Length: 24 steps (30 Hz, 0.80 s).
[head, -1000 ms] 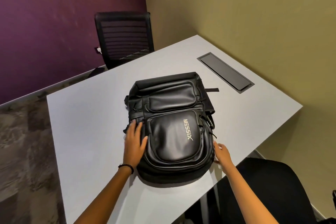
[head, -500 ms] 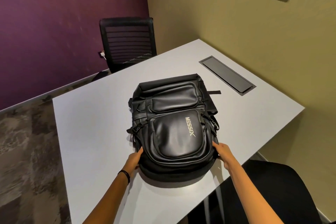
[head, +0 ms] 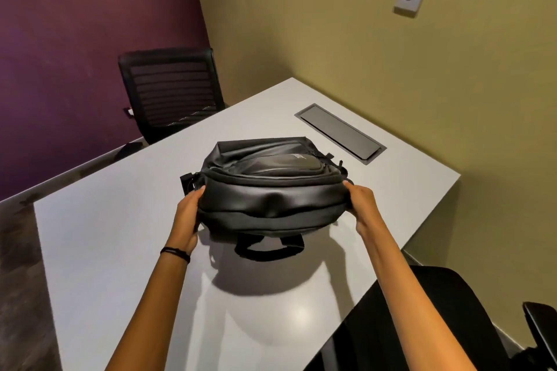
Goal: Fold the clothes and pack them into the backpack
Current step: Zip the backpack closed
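A black backpack of smooth, leather-like material [head: 271, 199] is held over the pale grey counter [head: 105, 250]. It is on the near side of the dark grey rectangular hatch [head: 340, 132] that is set into the counter top, and a little to the left of it. The backpack is tilted, so that the end with the black webbing carry handle [head: 269, 250] is turned toward the person, and the handle hangs free below. A shadow is seen on the counter under this end, so it is clearly raised. Whether the end closer to the hatch touches the counter cannot be told.

The left grip [head: 188, 217], a bare hand with a thin black band [head: 174, 251] at the wrist, is closed on the side of the backpack farther from the hatch. The right grip [head: 363, 208] is closed on the opposite side, the one nearer to the hatch.

No clothes are seen anywhere around the hatch, and the zips that are visible seem to be shut. The task is therefore judged to be at its very start: the backpack is only being positioned, and nothing is folded or packed yet. For the next move, the backpack probably needs to be set down firmly. One grip must then be released to find the zip puller of the main compartment, while the other steadies the body against sliding.
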### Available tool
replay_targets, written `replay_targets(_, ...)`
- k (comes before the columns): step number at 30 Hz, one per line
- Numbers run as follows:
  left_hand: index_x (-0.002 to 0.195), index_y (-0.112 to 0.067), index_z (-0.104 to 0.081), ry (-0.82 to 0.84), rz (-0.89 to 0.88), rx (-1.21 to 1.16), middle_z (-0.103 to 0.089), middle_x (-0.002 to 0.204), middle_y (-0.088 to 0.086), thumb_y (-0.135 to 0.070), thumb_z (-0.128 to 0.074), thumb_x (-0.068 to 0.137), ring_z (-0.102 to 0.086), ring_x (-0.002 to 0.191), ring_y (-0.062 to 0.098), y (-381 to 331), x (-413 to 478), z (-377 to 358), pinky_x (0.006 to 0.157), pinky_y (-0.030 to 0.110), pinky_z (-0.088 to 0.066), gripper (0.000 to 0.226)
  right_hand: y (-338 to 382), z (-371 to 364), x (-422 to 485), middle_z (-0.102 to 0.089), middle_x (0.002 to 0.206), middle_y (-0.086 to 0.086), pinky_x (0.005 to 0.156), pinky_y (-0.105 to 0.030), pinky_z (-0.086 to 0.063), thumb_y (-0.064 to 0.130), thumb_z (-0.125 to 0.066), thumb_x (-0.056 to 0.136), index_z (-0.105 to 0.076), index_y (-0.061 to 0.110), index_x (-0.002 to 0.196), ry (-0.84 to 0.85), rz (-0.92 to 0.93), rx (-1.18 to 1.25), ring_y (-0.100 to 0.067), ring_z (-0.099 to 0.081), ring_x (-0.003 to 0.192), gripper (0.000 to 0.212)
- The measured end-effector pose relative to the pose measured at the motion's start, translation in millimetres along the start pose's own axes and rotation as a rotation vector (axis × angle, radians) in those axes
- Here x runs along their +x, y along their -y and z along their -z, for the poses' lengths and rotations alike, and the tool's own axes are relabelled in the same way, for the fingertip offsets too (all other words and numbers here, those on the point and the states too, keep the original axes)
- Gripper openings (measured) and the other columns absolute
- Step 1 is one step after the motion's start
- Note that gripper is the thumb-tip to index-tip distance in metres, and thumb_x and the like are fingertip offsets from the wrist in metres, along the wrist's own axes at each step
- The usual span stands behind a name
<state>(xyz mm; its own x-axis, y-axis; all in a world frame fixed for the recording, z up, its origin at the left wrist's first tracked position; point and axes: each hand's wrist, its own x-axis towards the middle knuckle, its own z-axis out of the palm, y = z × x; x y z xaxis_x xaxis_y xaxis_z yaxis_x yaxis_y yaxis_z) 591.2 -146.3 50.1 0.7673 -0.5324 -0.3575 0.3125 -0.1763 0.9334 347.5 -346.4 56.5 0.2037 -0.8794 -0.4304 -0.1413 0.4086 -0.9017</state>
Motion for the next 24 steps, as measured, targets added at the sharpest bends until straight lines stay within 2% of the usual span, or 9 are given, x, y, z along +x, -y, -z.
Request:
replay_targets(2, 0.107, -0.011, -0.063, 0.034, -0.035, -0.009, -0.065, 0.089, 0.003, -0.031, -0.050, 0.093, -0.058, 0.080, 0.016, -23.4, 3.0, -21.4, 0.061, 0.023, -0.048, 0.028, 22.3, 4.9, 5.0, -0.054, 0.075, -0.009, 0.065, -0.038, -0.044, 0.020, -0.054, 0.090, -0.056, 0.005, 0.079, -0.030, 0.045, 0.011, -0.023, -0.051, 0.063, 0.019)
replay_targets(3, 0.103, -0.017, -0.064, 0.054, -0.049, -0.015, -0.064, 0.086, 0.000, -0.032, -0.048, 0.093, -0.057, 0.079, 0.015, -31.7, 6.4, -32.5, 0.061, 0.024, -0.046, 0.025, 32.1, 8.8, 7.0, -0.054, 0.070, -0.009, 0.060, -0.037, -0.045, 0.020, -0.055, 0.089, -0.058, 0.005, 0.077, -0.039, 0.058, 0.014, -0.025, -0.052, 0.059, 0.019)
replay_targets(5, 0.093, -0.027, -0.064, 0.090, -0.051, -0.001, -0.064, 0.088, -0.003, -0.034, -0.044, 0.093, -0.056, 0.082, 0.014, -46.2, 12.6, -54.1, 0.064, 0.026, -0.043, 0.021, 47.4, 18.2, 12.6, -0.052, 0.062, -0.007, 0.050, -0.026, -0.045, 0.018, -0.056, 0.088, -0.057, 0.007, 0.071, -0.062, 0.072, 0.030, -0.022, -0.052, 0.054, 0.019)
replay_targets(9, 0.075, -0.026, -0.056, 0.128, -0.041, 0.001, -0.052, 0.077, -0.002, -0.034, -0.043, 0.092, -0.046, 0.071, 0.013, -61.6, 32.0, -97.1, 0.063, 0.027, -0.037, 0.022, 65.8, 42.8, 25.9, -0.048, 0.058, -0.005, 0.049, -0.021, -0.043, 0.012, -0.054, 0.088, -0.049, 0.012, 0.058, -0.131, 0.104, 0.070, -0.018, -0.047, 0.054, 0.031)
replay_targets(14, 0.070, -0.021, -0.053, 0.198, -0.031, 0.007, -0.046, 0.069, 0.000, -0.030, -0.044, 0.093, -0.040, 0.060, 0.012, -77.4, 57.5, -160.8, 0.057, 0.025, -0.032, 0.025, 74.5, 77.6, 47.5, -0.040, 0.048, -0.001, 0.053, -0.026, -0.036, 0.009, -0.051, 0.086, -0.038, 0.013, 0.055, -0.271, 0.137, 0.138, -0.018, -0.037, 0.051, 0.034)
replay_targets(18, 0.070, -0.023, -0.053, 0.278, -0.033, 0.021, -0.056, 0.054, -0.008, -0.028, -0.040, 0.095, -0.045, 0.061, 0.010, -84.2, 76.9, -217.6, 0.060, 0.023, -0.037, 0.029, 79.7, 105.0, 68.3, -0.035, 0.034, 0.011, 0.053, -0.030, -0.033, 0.008, -0.051, 0.083, -0.034, 0.016, 0.052, -0.410, 0.158, 0.206, -0.014, -0.032, 0.044, 0.036)
replay_targets(21, 0.071, -0.023, -0.053, 0.338, -0.013, 0.041, -0.056, 0.046, -0.013, -0.029, -0.041, 0.096, -0.050, 0.061, 0.010, -93.0, 84.4, -262.2, 0.057, 0.021, -0.042, 0.029, 86.7, 125.7, 80.8, -0.037, 0.046, 0.002, 0.049, -0.028, -0.030, 0.008, -0.049, 0.084, -0.032, 0.015, 0.053, -0.509, 0.178, 0.237, -0.014, -0.033, 0.044, 0.037)
replay_targets(24, 0.077, -0.024, -0.058, 0.402, -0.022, 0.031, -0.061, 0.061, -0.007, -0.031, -0.042, 0.096, -0.056, 0.060, 0.007, -98.4, 90.6, -301.9, 0.048, 0.015, -0.046, 0.025, 94.9, 144.1, 94.4, -0.036, 0.054, -0.005, 0.048, -0.027, -0.031, 0.008, -0.046, 0.086, -0.033, 0.014, 0.053, -0.595, 0.194, 0.202, -0.018, -0.033, 0.047, 0.036)
